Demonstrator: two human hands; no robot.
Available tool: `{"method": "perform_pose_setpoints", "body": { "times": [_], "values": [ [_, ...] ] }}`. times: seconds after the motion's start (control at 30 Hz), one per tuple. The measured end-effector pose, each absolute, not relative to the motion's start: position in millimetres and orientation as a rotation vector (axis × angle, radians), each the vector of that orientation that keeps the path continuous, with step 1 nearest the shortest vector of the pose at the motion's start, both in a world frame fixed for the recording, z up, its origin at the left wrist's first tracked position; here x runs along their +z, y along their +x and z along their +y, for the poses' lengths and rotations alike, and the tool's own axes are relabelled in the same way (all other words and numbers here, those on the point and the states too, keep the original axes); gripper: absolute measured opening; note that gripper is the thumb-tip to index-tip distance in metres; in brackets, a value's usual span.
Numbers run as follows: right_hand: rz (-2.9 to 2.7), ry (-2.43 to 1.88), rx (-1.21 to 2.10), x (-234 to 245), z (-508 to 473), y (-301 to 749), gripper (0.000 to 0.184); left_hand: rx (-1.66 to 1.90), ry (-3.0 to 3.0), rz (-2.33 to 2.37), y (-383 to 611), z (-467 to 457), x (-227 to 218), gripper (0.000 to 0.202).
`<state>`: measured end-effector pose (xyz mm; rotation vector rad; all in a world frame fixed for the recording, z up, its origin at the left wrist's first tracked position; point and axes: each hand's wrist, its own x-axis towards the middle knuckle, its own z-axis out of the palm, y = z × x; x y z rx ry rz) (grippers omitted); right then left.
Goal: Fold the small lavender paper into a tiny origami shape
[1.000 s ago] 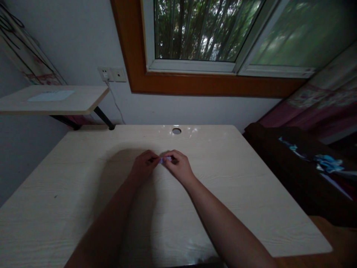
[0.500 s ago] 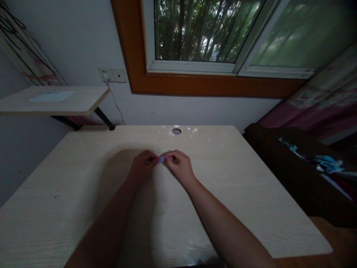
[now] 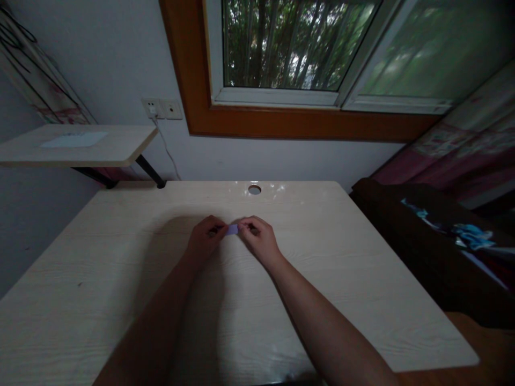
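Both hands meet above the far middle part of the pale wood-grain desk (image 3: 330, 279). Between them is a small flat purple piece (image 3: 232, 229), perhaps paper; its exact kind is too small to tell. My left hand (image 3: 204, 237) pinches its left end between thumb and fingers. The right end is pinched by my right hand (image 3: 260, 237). Only a short strip shows between the fingertips; the ends are hidden under the fingers.
A round cable hole (image 3: 255, 190) lies near the desk's back edge. At the left rises a small shelf (image 3: 132, 153) on black legs, bearing a white sheet (image 3: 74, 140). Behind are a wall socket (image 3: 161, 108) with a cable and a window. Dark furniture (image 3: 386, 214) stands right.
The purple piece has turned slightly, so its visible strip looks flatter and a little wider. Both hands stay in nearly the same place.
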<state>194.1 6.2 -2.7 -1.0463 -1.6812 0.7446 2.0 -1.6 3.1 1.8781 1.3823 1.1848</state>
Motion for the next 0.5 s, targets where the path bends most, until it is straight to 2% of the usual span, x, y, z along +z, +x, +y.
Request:
{"method": "perform_pose_setpoints", "body": {
  "times": [0.5],
  "values": [
    [-1.72,-1.039,0.657,-3.0,5.5,194.7,0.011,1.178,1.889,1.401,1.8,-2.6,2.0,0.011]
  ]
}}
